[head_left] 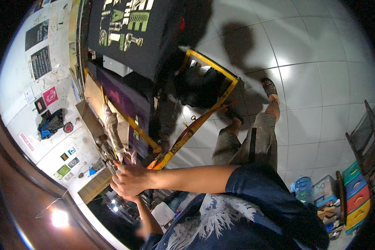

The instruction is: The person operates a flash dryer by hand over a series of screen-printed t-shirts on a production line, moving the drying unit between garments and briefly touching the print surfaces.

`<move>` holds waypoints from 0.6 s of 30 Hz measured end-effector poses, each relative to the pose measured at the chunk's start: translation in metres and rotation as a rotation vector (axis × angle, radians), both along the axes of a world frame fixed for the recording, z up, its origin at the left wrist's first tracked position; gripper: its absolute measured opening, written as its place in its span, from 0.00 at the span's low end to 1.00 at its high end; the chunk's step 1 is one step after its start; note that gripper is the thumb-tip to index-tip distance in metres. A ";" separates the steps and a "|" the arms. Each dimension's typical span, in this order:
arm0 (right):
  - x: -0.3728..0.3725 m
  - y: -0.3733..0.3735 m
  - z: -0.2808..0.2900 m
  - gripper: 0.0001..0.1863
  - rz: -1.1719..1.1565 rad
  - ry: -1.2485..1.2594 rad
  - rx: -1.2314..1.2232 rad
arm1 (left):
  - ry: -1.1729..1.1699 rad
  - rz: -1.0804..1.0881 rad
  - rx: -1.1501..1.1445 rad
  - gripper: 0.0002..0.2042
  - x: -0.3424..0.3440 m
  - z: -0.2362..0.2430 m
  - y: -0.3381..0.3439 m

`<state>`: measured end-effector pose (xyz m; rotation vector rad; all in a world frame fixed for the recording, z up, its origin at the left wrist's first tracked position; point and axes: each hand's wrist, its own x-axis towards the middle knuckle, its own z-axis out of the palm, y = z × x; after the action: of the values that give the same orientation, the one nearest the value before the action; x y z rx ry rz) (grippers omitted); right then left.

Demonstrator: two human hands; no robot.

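Head view: pink square sign [50, 96] on white wall [16, 83], far above hands [129, 181].

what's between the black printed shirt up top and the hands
In the head view, a purple-covered board with a yellow frame edge lies between the black printed shirt and the clasped hands, plus a crumpled rag.

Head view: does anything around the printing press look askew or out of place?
A crumpled rag is draped loosely over the yellow frame, just above the clasped hands. A black heap lies on the tiled floor. Nothing looks spilled.
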<state>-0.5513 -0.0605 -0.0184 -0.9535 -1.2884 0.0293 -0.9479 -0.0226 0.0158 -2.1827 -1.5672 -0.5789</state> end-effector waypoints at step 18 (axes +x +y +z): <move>0.023 0.014 0.007 0.13 -0.225 -0.127 -0.019 | -0.564 -0.215 0.024 0.08 0.057 -0.018 0.023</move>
<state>-0.5284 -0.0467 -0.0119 -1.1261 -1.2915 -0.1970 -0.8913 0.0002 -0.0019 -2.3080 -1.5620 -1.3683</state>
